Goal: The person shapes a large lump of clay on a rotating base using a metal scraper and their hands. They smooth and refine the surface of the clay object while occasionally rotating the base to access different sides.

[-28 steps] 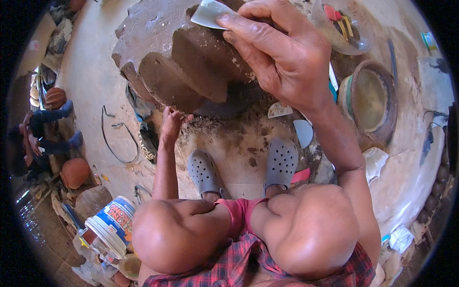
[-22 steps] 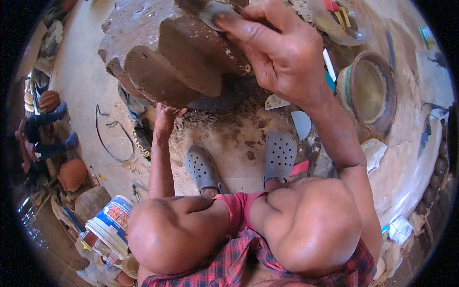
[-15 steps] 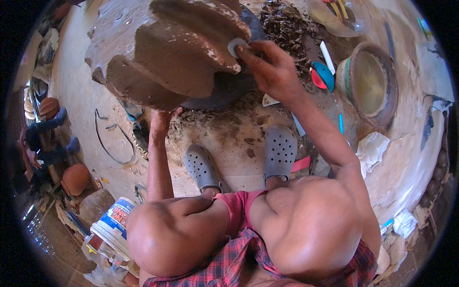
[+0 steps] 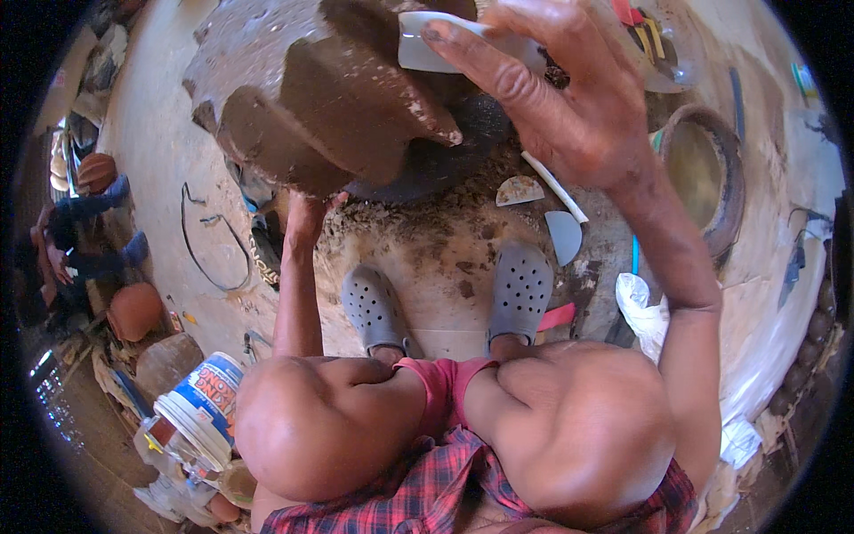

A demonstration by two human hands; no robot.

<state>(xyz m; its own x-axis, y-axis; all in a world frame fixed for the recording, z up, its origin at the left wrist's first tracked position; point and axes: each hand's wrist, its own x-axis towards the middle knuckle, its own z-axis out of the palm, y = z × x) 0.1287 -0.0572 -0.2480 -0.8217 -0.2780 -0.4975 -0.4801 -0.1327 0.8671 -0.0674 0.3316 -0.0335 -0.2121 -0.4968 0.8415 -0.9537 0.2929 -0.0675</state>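
Note:
A large brown clay form (image 4: 342, 107) with deep curved lobes and a jagged rim rests over a dark round wheel (image 4: 463, 147). My right hand (image 4: 578, 98) is raised over its right side, pinching a pale, flat scraper (image 4: 431, 44) between thumb and fingers. That scraper overlaps the upper lobes in the picture; whether it touches the clay I cannot tell. At the near left edge of the form is my left hand (image 4: 309, 212), its fingers mostly hidden beneath the clay.
Right of the wheel lie a white stick (image 4: 556, 187), a half-round pale blade (image 4: 563, 237) and a stained half-round piece (image 4: 520, 190). Farther right stands a basin (image 4: 731, 178) of cloudy water. A white bucket (image 4: 200, 409) and another person's hand (image 4: 60, 265) are at left.
My right hand has lifted off the lobe's right edge and come up closer to the camera, the scraper now showing its broad face. My left hand stays beneath the clay's near edge.

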